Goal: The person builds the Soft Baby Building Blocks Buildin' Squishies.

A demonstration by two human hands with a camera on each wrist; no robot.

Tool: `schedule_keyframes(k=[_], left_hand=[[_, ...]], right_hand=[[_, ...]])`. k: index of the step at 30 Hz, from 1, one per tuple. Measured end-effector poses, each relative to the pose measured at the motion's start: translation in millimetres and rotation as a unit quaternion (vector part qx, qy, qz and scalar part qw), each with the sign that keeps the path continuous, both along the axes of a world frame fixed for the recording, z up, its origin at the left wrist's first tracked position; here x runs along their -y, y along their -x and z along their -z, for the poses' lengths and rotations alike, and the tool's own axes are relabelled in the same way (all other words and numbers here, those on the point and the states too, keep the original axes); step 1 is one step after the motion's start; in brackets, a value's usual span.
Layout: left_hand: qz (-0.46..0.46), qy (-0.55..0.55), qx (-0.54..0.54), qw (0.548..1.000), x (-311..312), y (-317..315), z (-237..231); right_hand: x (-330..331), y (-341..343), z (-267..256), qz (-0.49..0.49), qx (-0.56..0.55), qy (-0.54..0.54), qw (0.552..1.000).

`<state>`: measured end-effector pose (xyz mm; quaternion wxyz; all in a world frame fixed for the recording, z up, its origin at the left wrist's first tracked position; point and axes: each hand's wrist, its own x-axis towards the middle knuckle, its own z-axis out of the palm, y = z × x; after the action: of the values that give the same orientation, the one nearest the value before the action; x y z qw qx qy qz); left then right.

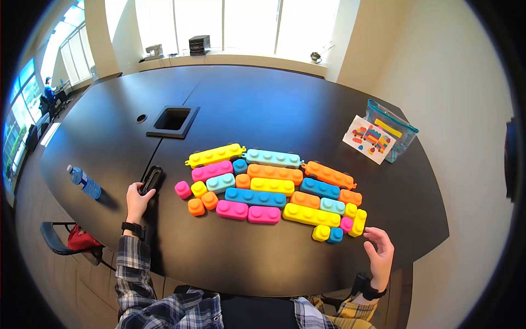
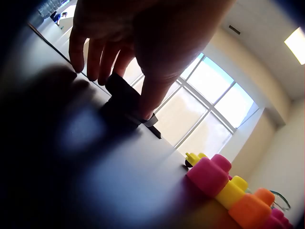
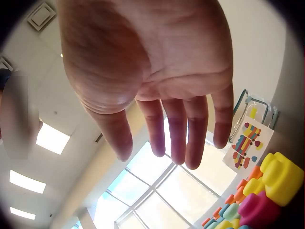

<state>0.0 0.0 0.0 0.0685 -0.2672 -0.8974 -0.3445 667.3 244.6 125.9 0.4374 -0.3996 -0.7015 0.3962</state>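
My left hand (image 1: 138, 202) grips the near end of a black, oblong, stapler-like object (image 1: 153, 178) on the table, left of the blocks. In the left wrist view my thumb presses one side of this dark object (image 2: 121, 98), and the fingers hang along its other side, partly in shadow. Right of the blocks, my right hand (image 1: 379, 249) holds nothing, its fingers loosely bent and fingertips close to an upright-lying yellow block (image 1: 358, 223). Its palm (image 3: 157, 62) faces the camera in the right wrist view. Rows of toy blocks (image 1: 255, 197) in pink, orange, yellow and blue lie between my hands.
Wheeled block cars in yellow (image 1: 215, 156), light blue (image 1: 272, 158) and orange (image 1: 329, 175) form the back row. A picture card (image 1: 370, 140) leans on a clear zip bag (image 1: 394, 129) at the right. A water bottle (image 1: 84, 182) stands left; a square table opening (image 1: 173, 121) lies behind.
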Motion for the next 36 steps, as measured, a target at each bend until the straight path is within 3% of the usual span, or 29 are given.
schedule_keyframes(k=[3,6,10,14,16,28,32,36], left_hand=[[0.038,-0.013,-0.11,0.993,5,-17,-12],[0.082,-0.044,-0.172,0.981,4,-71,-66],[0.102,-0.117,-0.088,0.984,4,-155,-115],[0.099,-0.194,-0.07,0.973,-1,-194,-103],[0.111,-0.272,0.043,0.955,-7,-203,-89],[0.173,-0.208,0.068,0.96,-24,-206,-89],[0.287,-0.049,-0.096,0.952,-44,-170,-138],[0.355,-0.031,-0.152,0.922,-107,-115,-151]], right_hand=[[2,-2,3,0.007,0.037,-0.01,0.999],[2,0,3,0.014,0.067,-0.038,0.997],[0,5,4,0.028,0.072,-0.069,0.995],[-1,19,9,0.046,0.083,-0.108,0.99],[0,27,10,0.04,0.072,-0.13,0.988],[-5,42,8,0.018,0.081,-0.13,0.988],[-8,40,4,0.015,0.078,-0.122,0.989],[-9,44,5,0.007,0.085,-0.143,0.986]])
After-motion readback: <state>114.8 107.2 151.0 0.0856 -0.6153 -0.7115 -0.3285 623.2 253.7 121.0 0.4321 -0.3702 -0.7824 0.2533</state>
